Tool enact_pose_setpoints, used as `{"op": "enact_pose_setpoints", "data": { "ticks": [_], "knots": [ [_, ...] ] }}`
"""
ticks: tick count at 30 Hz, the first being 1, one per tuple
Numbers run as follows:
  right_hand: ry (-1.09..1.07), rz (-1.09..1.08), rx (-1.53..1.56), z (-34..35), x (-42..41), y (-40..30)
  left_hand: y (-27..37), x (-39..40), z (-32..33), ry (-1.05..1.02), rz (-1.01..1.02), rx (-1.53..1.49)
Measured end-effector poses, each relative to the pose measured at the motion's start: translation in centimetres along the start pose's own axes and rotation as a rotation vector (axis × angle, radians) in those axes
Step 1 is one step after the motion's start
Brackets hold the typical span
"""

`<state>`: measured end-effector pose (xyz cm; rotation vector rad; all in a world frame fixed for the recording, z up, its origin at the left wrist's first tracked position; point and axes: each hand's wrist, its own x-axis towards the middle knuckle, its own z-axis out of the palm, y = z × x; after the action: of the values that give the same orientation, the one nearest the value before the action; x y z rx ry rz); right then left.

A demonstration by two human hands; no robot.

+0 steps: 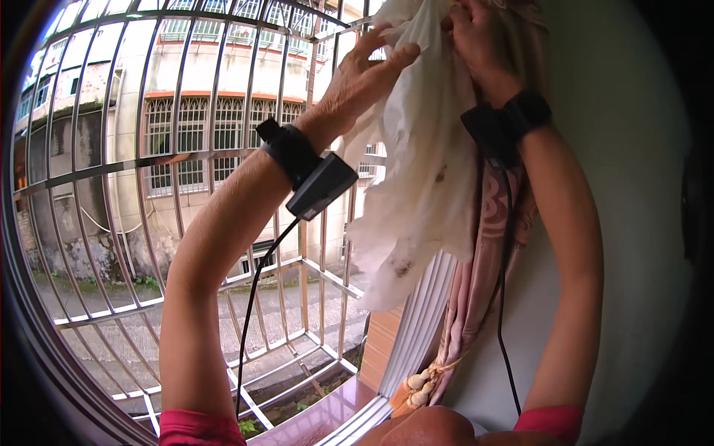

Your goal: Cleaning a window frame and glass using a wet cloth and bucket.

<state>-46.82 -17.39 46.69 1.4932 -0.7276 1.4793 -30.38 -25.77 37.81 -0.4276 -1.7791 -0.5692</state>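
Observation:
A thin white cloth (413, 167), with ragged lower edges and a few dark stains, hangs from the top of the view. My left hand (371, 78) is raised at its left edge, thumb and fingers spread, the thumb lying against the cloth. Higher up to the right, my right hand (482, 50) has its fingers curled together at the cloth's gathered top. The upper frame edge partly cuts off that grip. Behind the cloth, a pink patterned curtain (491, 206) hangs in folds beside the wall.
Metal window bars (212, 159) form a cage on the left, with a building (223, 67) beyond. A tasselled tieback (418, 387) gathers the curtain low down, beside the white window frame (415, 318). Black devices (323, 187) with trailing cables (251, 312) are strapped to both wrists. A plain wall (630, 223) stands right.

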Motion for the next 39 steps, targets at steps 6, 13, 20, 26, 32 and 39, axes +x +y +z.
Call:
{"op": "enact_pose_setpoints", "data": {
  "ticks": [6, 13, 20, 26, 32, 39],
  "knots": [
    [0.294, -0.413, -0.138, 2.3, 3.0, 2.0, -1.1, -0.6, 0.9, -0.059, 0.043, 0.157],
    [0.288, -0.665, -0.266, 3.1, 4.7, -0.3, -3.4, 1.4, 1.8, -0.118, 0.133, -0.033],
    [0.183, -0.69, -0.421, 1.9, 6.6, 3.3, -6.3, 3.9, 1.7, 0.002, 0.185, 0.24],
    [0.068, -0.29, -0.529, -0.9, 4.4, 15.0, -10.7, 0.9, 4.1, -0.148, 0.04, 0.339],
    [0.094, -0.248, -0.527, 1.3, 5.8, 9.3, -18.4, -3.7, 9.4, -0.582, 0.056, 0.921],
    [0.285, -0.533, -0.353, 2.9, 4.9, 4.3, -18.7, -3.8, 8.3, -0.688, 0.014, 0.871]
  ]
}}
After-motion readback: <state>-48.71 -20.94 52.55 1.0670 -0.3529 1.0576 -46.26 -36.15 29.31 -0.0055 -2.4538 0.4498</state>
